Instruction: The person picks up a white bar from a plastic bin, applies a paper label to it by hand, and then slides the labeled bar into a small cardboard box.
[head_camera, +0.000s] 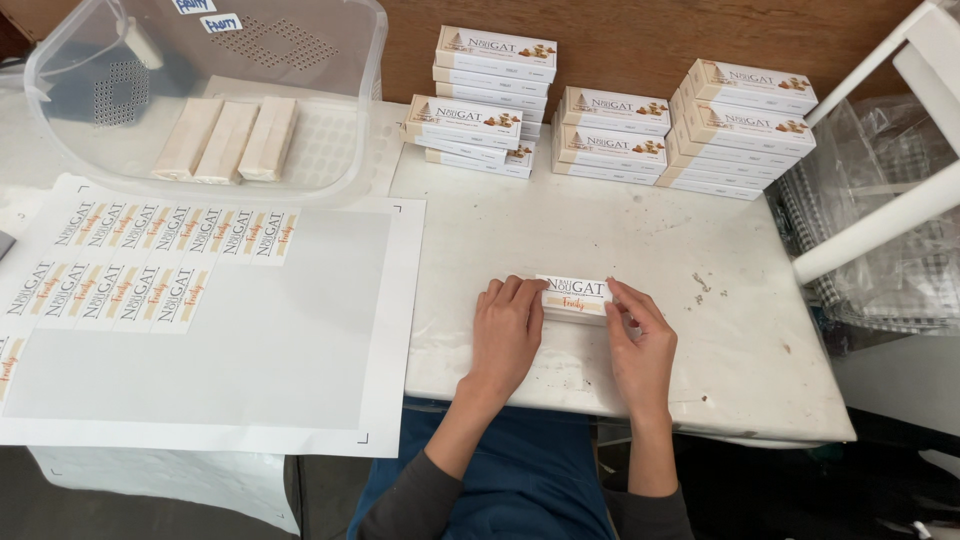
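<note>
- Hands on one small box (572, 297) near the front edge of the white table (740, 340), roughly midway along that edge.
- Left hand (507, 335) laid flat over the box's left end, fingers nearly straight, pressing down rather than gripping.
- Right hand (638, 345) curled lightly at the box's right end, fingertips pinching its corner; thumb hidden, so cannot tell how firm the hold is.
- Label on top of the box lying face up between both hands.
- Best done, judging from this: keep the left palm steady as an anchor, smooth the label outward from the middle toward each end, and check its edges run parallel to the box sides before pressing hard.
- Worth keeping the box square to the front edge so it does not swivel under the push.
- Sticker sheet (300, 340) overhanging the left front corner, two rows of stickers left along its top.
- Clear tub (360, 60) at the back left corner with three plain bars (228, 138) inside.
- Stacks of finished boxes (610, 125) along the back edge, well apart from the hands.
</note>
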